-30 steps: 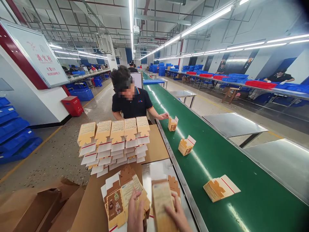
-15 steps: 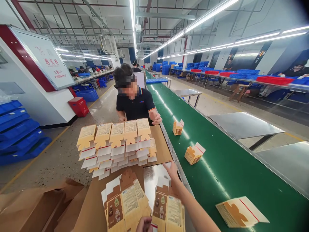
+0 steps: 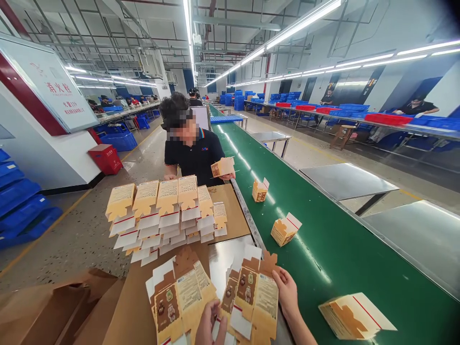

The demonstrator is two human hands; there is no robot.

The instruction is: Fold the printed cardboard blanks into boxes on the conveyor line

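Fingers of the right hand (image 3: 288,292) are pinching the brown top flap of a printed flat carton (image 3: 265,298), right at its upper corner. The left hand (image 3: 209,323) is down at the carton's lower left with the thumb and index finger a bit apart, but honestly can't tell if it's gripping anything. That carton sits on top of a loose pile of others just like it, over the metal bench (image 3: 220,262), and a second fanned pile (image 3: 190,290) lies just to its left.

Print-wise: brown panels with little cartoon characters, cream panels full of fine text that's way too small to read, plus white flaps with a red strip. No brand I can make out. Past the piles there's a stack of folded boxes (image 3: 167,197) on brown cardboard (image 3: 233,218), flaps sticking out toward the camera. Three more boxes with raised flaps sit spread along the green belt (image 3: 316,249).

Across from that, a co-worker (image 3: 192,160) in a dark polo holds another box (image 3: 222,167); there's a small chest logo, too blurry to read. Only really legible thing is the wall sign (image 3: 52,88), red characters: 消火栓, then 火警119. The red bin (image 3: 105,159) below has white lettering I can't read.
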